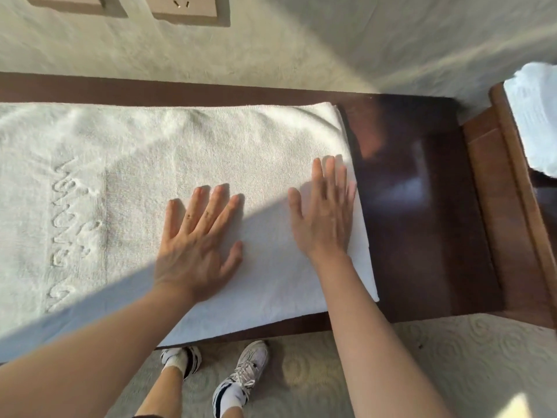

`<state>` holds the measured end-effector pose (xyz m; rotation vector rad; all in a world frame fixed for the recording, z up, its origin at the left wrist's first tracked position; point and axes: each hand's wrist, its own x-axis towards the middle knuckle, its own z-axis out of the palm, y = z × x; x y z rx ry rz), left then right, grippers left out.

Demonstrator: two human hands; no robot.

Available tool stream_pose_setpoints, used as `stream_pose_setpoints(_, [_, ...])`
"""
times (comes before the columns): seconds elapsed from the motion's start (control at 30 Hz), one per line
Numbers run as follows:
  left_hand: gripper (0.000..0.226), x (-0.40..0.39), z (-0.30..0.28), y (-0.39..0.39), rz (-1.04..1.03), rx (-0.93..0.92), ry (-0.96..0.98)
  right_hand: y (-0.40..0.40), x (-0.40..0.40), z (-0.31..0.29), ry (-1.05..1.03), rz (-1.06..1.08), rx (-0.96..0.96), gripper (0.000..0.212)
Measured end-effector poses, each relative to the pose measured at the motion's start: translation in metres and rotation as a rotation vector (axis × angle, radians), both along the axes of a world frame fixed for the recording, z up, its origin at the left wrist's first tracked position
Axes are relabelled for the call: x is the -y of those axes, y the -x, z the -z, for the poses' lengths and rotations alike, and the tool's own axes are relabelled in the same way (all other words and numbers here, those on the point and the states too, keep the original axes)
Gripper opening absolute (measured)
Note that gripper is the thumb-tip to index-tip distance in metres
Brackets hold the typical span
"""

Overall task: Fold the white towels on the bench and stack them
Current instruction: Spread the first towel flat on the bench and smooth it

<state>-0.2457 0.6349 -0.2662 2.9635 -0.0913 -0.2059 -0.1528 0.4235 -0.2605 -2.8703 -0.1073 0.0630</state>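
Note:
A white towel (187,152) with raised lettering lies spread flat along the dark wooden bench (422,191), running off the left edge of view. Its right edge ends about two thirds across the bench. My left hand (199,242) lies flat on the towel near the front, fingers spread. My right hand (325,212) presses flat on the towel close to its right edge, fingers straight and slightly blurred. Neither hand grips the cloth.
The bench's right end is bare polished wood. A lighter wooden piece of furniture (512,191) stands against that end, with white cloth (533,116) on top at the far right. A wall runs behind the bench. My shoes (241,375) stand on patterned carpet below.

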Motion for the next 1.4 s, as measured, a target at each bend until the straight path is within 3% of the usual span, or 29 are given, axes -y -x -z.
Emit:
stream_pose_setpoints(0.1, [0.077,0.0,-0.002,0.001,0.001,-0.001,0.007,-0.035,-0.031,-0.004,-0.097,-0.142,0.039,0.064])
stream_pose_setpoints(0.23, [0.076,-0.001,-0.003,0.0,-0.001,0.001,0.027,-0.086,-0.02,0.008,0.032,-0.247,-0.015,0.061])
stream_pose_setpoints(0.4, [0.076,0.0,-0.003,0.0,-0.001,0.017,0.049,-0.143,0.024,0.012,0.0,-0.067,-0.116,0.063])
stream_pose_setpoints(0.5, [0.077,0.0,-0.003,-0.002,0.0,0.011,0.042,-0.149,0.021,0.009,0.081,-0.022,-0.134,0.065])
stream_pose_setpoints(0.67, [0.077,0.001,-0.003,-0.003,0.002,0.008,0.027,-0.079,-0.007,-0.003,0.049,-0.08,0.068,0.068])
stream_pose_setpoints(0.77, [0.077,0.001,-0.001,-0.003,0.001,0.005,0.03,-0.031,-0.014,0.007,0.108,-0.248,-0.044,0.068])
stream_pose_setpoints(1.0, [0.076,0.0,0.002,-0.002,0.0,0.018,0.03,-0.068,0.018,0.003,0.125,-0.058,-0.066,0.068])
stream_pose_setpoints(1.1, [0.076,0.002,0.004,-0.001,0.003,0.019,0.023,-0.005,0.003,0.001,0.032,-0.149,0.003,0.068])
stream_pose_setpoints(1.2, [0.075,0.004,0.005,-0.001,0.014,0.016,0.005,0.062,0.008,0.008,0.101,-0.304,-0.081,0.069])
stream_pose_setpoints(1.3, [0.075,0.004,0.005,-0.003,0.025,-0.033,0.005,0.069,0.042,0.009,0.154,-0.174,-0.137,0.074])
stream_pose_setpoints(1.4, [0.074,0.0,-0.006,0.006,0.057,-0.05,0.123,0.079,0.054,0.0,0.148,-0.037,-0.219,0.078])
